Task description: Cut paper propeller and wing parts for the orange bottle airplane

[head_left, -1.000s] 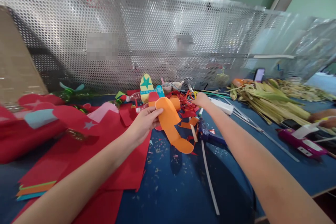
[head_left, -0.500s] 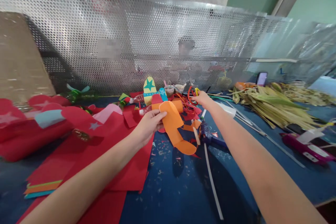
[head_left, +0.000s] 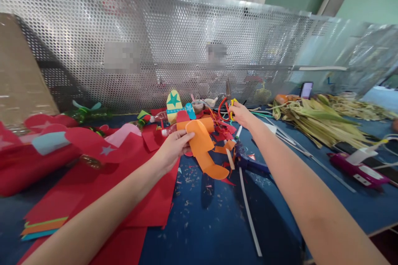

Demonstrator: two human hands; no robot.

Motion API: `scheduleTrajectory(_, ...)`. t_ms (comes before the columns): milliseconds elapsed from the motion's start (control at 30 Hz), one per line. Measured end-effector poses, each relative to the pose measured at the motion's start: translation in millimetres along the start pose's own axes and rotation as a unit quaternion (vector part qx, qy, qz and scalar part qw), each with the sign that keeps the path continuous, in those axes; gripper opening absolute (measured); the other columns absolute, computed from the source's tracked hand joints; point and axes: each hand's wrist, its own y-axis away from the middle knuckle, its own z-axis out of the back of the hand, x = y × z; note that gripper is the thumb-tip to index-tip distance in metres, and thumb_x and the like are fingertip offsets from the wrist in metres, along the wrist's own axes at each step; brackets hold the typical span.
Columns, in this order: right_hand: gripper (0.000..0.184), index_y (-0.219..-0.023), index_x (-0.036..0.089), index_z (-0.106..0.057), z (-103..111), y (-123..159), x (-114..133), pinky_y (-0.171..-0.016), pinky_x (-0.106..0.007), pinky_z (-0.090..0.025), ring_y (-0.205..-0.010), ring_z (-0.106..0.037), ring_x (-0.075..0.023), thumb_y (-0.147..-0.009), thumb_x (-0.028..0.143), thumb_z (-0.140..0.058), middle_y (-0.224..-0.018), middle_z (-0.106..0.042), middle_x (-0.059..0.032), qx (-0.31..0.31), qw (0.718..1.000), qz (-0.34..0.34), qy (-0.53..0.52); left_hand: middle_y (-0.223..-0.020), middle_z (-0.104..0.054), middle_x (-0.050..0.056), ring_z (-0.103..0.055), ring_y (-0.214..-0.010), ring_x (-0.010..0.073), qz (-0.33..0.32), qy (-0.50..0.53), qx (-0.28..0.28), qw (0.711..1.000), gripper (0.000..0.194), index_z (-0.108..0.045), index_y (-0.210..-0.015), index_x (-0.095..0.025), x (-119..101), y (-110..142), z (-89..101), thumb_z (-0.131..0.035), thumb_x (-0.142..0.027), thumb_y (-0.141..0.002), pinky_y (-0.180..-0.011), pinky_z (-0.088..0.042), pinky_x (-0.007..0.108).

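My left hand pinches an orange paper cutout between thumb and fingers, its curled lower end hanging over the table. Farther back, my right hand is closed on scissors with red and yellow handles, blades pointing up. Below the right hand lie red paper scraps. Behind the cutout is an orange paper roll. A plastic bottle lies beside the left fingers. A yellow paper piece with a green star stands behind them.
Red paper sheets cover the left side. A blue glue gun and a white strip lie right of centre. Dried corn husks and a purple power strip are on the right. A perforated metal panel borders the back.
My right hand has lifted the scissors from among the red scraps, so their blades now stand upright. The left hand keeps the orange cutout in nearly the same place.
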Motion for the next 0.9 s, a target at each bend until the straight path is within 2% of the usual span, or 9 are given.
scheduleTrajectory(167,0.030,-0.120,0.016,-0.056,-7,4,13,-0.079,-0.041,-0.055,-0.096,-0.064,-0.0216,-0.094,0.029,-0.058,-0.118,-0.060,-0.0083,-0.030,0.995,-0.006,-0.095,-0.082,-0.075,0.008,-0.071,-0.072,0.0153,-0.002,-0.009,-0.010,1.000,0.005,-0.068,-0.079,-0.013,1,-2,0.1,-0.064,-0.016,-0.081,-0.064,-0.056,0.021)
scheduleTrajectory(300,0.024,-0.114,0.015,-0.058,-20,38,23,-0.069,-0.033,-0.056,-0.083,-0.064,-0.0170,-0.094,0.029,-0.057,-0.107,-0.063,-0.0059,-0.012,0.984,0.015,-0.179,-0.079,-0.075,0.006,-0.071,-0.074,0.0154,-0.012,0.005,-0.051,0.999,0.005,-0.067,-0.084,-0.013,-3,-2,-1.4,-0.065,-0.015,-0.080,-0.065,-0.055,0.020)
scheduleTrajectory(400,0.019,-0.095,0.017,-0.053,-32,86,21,-0.047,-0.020,-0.044,-0.051,-0.050,-0.0072,-0.092,0.035,-0.059,-0.071,-0.054,0.0057,0.037,0.973,0.019,-0.227,-0.077,-0.075,0.001,-0.070,-0.080,0.0147,-0.039,0.028,-0.083,0.995,0.004,-0.067,-0.081,-0.014,-7,-2,-1.8,-0.063,-0.015,-0.082,-0.072,-0.054,0.019)
scheduleTrajectory(467,0.039,-0.081,0.022,-0.042,-39,120,15,-0.042,-0.017,-0.037,-0.043,-0.039,-0.0054,-0.080,0.051,-0.068,-0.055,-0.039,0.0125,0.105,0.964,0.017,-0.244,-0.076,-0.074,-0.001,-0.070,-0.076,0.0124,-0.054,0.044,-0.102,0.992,0.006,-0.066,-0.083,-0.015,-8,-5,-0.7,-0.060,-0.014,-0.084,-0.068,-0.053,0.017)
scheduleTrajectory(567,0.058,-0.074,0.025,-0.033,-43,154,1,-0.039,-0.018,-0.034,-0.042,-0.034,-0.0061,-0.068,0.077,-0.057,-0.054,-0.036,0.0123,0.207,0.948,-0.012,-0.243,-0.073,-0.073,-0.001,-0.068,-0.066,0.0105,-0.085,0.068,-0.135,0.985,0.006,-0.066,-0.084,-0.015,-10,-10,0.9,-0.060,-0.013,-0.081,-0.059,-0.052,0.015)
scheduleTrajectory(633,0.062,-0.075,0.025,-0.032,-41,163,-11,-0.037,-0.020,-0.034,-0.041,-0.030,-0.0063,-0.066,0.085,-0.047,-0.054,-0.034,0.0122,0.255,0.940,-0.022,-0.227,-0.073,-0.073,-0.001,-0.067,-0.063,0.0092,-0.109,0.083,-0.150,0.979,0.008,-0.067,-0.079,-0.015,-13,-11,0.1,-0.061,-0.009,-0.080,-0.057,-0.052,0.013)
scheduleTrajectory(700,0.061,-0.077,0.025,-0.035,-37,165,-26,-0.039,-0.021,-0.036,-0.042,-0.030,-0.0064,-0.068,0.083,-0.050,-0.056,-0.034,0.0118,0.282,0.937,-0.005,-0.204,-0.076,-0.074,-0.001,-0.067,-0.065,0.0092,-0.113,0.079,-0.140,0.981,0.010,-0.068,-0.077,-0.015,-17,-9,-2.3,-0.062,-0.007,-0.079,-0.059,-0.053,0.013)
scheduleTrajectory(767,0.056,-0.082,0.024,-0.039,-33,165,-38,-0.042,-0.021,-0.037,-0.044,-0.034,-0.0072,-0.071,0.076,-0.057,-0.059,-0.037,0.0105,0.297,0.937,0.028,-0.181,-0.080,-0.074,0.000,-0.068,-0.068,0.0101,-0.097,0.062,-0.123,0.986,0.009,-0.069,-0.078,-0.016,-20,-5,-5.1,-0.064,-0.008,-0.077,-0.061,-0.055,0.014)
scheduleTrajectory(900,0.054,-0.082,0.024,-0.041,-27,165,-46,-0.053,-0.025,-0.044,-0.054,-0.040,-0.0104,-0.079,0.078,-0.042,-0.067,-0.037,0.0064,0.307,0.935,0.065,-0.165,-0.082,-0.075,0.001,-0.068,-0.068,0.0114,-0.076,0.041,-0.086,0.993,0.011,-0.072,-0.085,-0.016,-22,1,-7.1,-0.067,-0.011,-0.076,-0.059,-0.056,0.015)
